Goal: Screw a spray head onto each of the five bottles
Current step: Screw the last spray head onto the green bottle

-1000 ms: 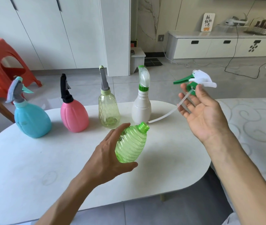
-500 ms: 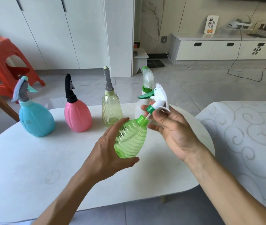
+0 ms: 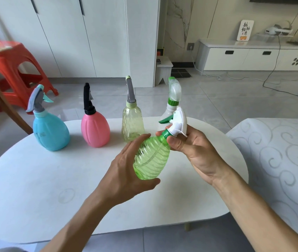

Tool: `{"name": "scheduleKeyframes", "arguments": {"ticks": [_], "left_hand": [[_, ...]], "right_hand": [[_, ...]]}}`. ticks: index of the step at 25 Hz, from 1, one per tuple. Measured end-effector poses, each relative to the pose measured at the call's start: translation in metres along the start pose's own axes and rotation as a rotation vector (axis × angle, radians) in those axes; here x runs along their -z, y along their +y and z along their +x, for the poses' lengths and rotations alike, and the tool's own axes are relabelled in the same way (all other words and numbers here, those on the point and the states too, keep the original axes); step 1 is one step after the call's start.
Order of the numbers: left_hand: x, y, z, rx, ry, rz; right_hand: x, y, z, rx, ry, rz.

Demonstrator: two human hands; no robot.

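Standing in a row along the far side of the white table [image 3: 35, 197], from left to right, are a blue bottle [image 3: 51, 130], a pink bottle [image 3: 95, 130], a clear yellowish bottle [image 3: 132, 124] and a white bottle [image 3: 170, 110], each already wearing its spray head; by that count this looks like the last of the five. Nearer and right of centre, the left hand [image 3: 126, 179] holds the ribbed green bottle [image 3: 152, 158] tilted in the air above the table, fingers spread and curved round its far side, thumb under the base. To its right, the right hand [image 3: 193, 150] pinches the green collar of the white spray head [image 3: 178, 122] between thumb and fingertips, the head sitting on the bottle's neck with its green trigger pointing left. From here the threads could cross, I judge, because bottle and head are both held at a slant; a collar started crooked would jam or leak. The loose, open-fingered hold on the smooth bottle could also let it spin with the collar instead of resisting the twist.
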State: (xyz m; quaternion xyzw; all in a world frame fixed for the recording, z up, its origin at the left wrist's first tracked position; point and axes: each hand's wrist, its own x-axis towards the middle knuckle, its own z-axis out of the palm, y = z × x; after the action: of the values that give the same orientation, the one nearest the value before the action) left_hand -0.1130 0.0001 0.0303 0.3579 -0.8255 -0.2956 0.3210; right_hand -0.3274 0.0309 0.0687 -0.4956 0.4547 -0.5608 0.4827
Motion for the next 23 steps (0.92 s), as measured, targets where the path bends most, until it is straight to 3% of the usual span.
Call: {"name": "scheduleKeyframes", "arguments": {"ticks": [5, 9, 14, 17, 23], "left_hand": [[-0.001, 0.003, -0.001, -0.023, 0.001, 0.039], [-0.005, 0.001, 0.001, 0.011, 0.017, 0.033], [-0.005, -0.002, 0.003, 0.024, 0.062, 0.065], [-0.005, 0.0, 0.002, 0.006, 0.073, 0.087], [-0.011, 0.004, -0.001, -0.002, 0.074, 0.11]], "right_hand": [[-0.014, 0.004, -0.003, -0.053, 0.074, 0.097], [-0.022, 0.01, -0.005, -0.054, 0.223, 0.084], [-0.018, 0.004, -0.005, -0.098, 0.116, 0.048], [-0.019, 0.003, -0.006, -0.083, 0.158, 0.03], [-0.035, 0.008, -0.006, -0.201, 0.294, 0.277]]}}
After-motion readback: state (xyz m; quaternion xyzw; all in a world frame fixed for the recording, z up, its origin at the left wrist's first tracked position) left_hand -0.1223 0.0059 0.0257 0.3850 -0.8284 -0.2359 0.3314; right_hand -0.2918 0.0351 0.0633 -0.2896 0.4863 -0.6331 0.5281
